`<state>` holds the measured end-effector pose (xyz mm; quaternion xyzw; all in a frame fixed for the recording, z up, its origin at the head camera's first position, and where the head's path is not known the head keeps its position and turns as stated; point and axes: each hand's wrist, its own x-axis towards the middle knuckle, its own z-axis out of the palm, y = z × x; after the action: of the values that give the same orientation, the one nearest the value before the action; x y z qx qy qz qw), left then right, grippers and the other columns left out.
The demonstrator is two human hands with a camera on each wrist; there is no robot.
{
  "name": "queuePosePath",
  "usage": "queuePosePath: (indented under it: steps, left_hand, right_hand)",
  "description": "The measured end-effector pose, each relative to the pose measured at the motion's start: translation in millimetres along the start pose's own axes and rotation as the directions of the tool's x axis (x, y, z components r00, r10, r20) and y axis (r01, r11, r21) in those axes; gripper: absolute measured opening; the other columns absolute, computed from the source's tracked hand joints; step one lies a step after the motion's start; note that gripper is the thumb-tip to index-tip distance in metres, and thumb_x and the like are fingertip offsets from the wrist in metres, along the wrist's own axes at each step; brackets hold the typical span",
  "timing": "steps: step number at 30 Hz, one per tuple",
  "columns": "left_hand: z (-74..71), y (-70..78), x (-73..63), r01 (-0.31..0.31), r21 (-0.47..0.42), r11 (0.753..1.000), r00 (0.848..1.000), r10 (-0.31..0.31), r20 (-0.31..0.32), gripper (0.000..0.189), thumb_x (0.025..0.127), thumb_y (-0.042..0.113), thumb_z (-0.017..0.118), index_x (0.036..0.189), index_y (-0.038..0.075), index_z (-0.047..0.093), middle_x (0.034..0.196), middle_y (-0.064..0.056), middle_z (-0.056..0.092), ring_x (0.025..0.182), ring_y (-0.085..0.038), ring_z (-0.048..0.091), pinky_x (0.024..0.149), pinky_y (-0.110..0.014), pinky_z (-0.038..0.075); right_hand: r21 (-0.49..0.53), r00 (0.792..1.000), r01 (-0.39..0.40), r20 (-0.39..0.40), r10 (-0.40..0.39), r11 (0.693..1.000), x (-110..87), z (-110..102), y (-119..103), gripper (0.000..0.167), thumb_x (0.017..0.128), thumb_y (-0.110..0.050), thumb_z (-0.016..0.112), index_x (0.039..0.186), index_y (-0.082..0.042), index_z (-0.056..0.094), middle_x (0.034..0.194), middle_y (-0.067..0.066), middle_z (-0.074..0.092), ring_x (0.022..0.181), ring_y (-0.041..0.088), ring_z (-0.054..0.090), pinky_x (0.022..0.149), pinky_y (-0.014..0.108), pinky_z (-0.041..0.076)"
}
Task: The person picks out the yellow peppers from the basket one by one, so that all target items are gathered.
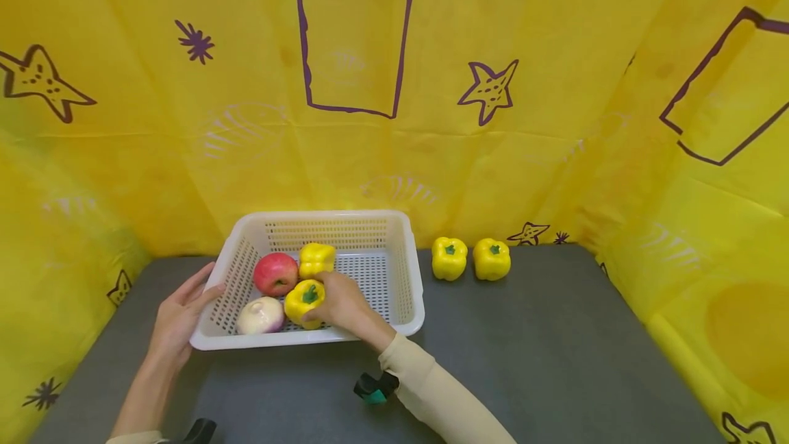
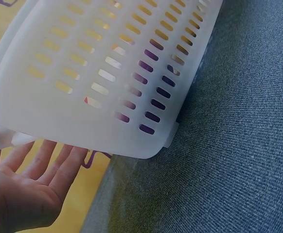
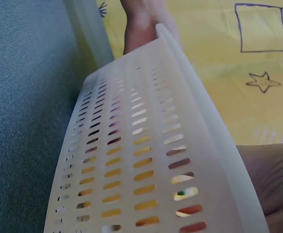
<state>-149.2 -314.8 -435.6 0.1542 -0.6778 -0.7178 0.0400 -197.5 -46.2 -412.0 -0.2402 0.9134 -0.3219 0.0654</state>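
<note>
A white perforated plastic basket [image 1: 277, 340] sits on the dark table. With its thumb over the left rim and its fingers outside, my left hand [image 1: 175, 326] holds the basket; the left wrist view shows those fingers beneath the rim. Inside the basket, my right hand [image 1: 346, 305] grips a yellow bell pepper [image 1: 297, 301] around its side, green stem facing up. Just behind that pepper lies another yellow bell pepper [image 1: 316, 257]. A red apple [image 1: 274, 274] and a round white vegetable with a purple underside [image 1: 259, 316], like an onion or turnip, are at the left end.
Two more yellow bell peppers [image 1: 449, 259] stand side by side on the grey table [image 1: 542, 348], right of the basket. Yellow patterned cloth [image 1: 345, 156] walls in the back and both sides. The basket's wall [image 3: 200, 145] hides most of the right hand in the right wrist view.
</note>
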Motion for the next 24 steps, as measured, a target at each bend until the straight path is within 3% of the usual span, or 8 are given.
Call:
queuePosePath:
  steps: [6, 14, 24]
  left_hand:
    - [-0.3, 0.1, 0.0, 0.006, 0.001, 1.000, 1.000, -0.006, 0.003, 0.076, 0.089, 0.028, 0.073, 0.153, 0.017, 0.035, 0.094, 0.028, 0.065, 0.081, -0.001, 0.068, 0.065, -0.025, 0.057]
    - [-0.1, 1.1, -0.2, 0.035, 0.023, 0.999, 0.999, -0.035, -0.003, 0.078, 0.089, 0.032, 0.073, 0.154, 0.019, 0.033, 0.093, 0.030, 0.064, 0.081, 0.000, 0.067, 0.065, -0.026, 0.057]
    - [-0.5, -0.7, 0.0, 0.027, 0.026, 0.999, 1.000, -0.027, 0.002, 0.076, 0.089, 0.030, 0.073, 0.154, 0.020, 0.034, 0.094, 0.030, 0.064, 0.081, 0.001, 0.067, 0.064, -0.025, 0.057]
  right_hand:
    - [-0.044, 1.000, 0.006, -0.022, -0.007, 0.999, -1.7, -6, 3, 0.061, 0.068, -0.031, 0.091, 0.118, -0.004, 0.067, 0.102, 0.004, 0.069, 0.088, 0.014, 0.060, 0.079, 0.024, 0.049]
    - [-0.042, 0.999, 0.009, -0.047, -0.011, 0.999, -8.6, -19, 5, 0.069, 0.068, -0.032, 0.091, 0.123, 0.000, 0.065, 0.119, 0.010, 0.068, 0.107, 0.021, 0.062, 0.092, 0.029, 0.048]
    - [-0.031, 0.992, 0.074, -0.096, -0.076, 0.997, -18.8, -39, 6, 0.066, 0.068, -0.031, 0.091, 0.122, -0.002, 0.067, 0.115, 0.008, 0.069, 0.101, 0.020, 0.063, 0.086, 0.027, 0.049]
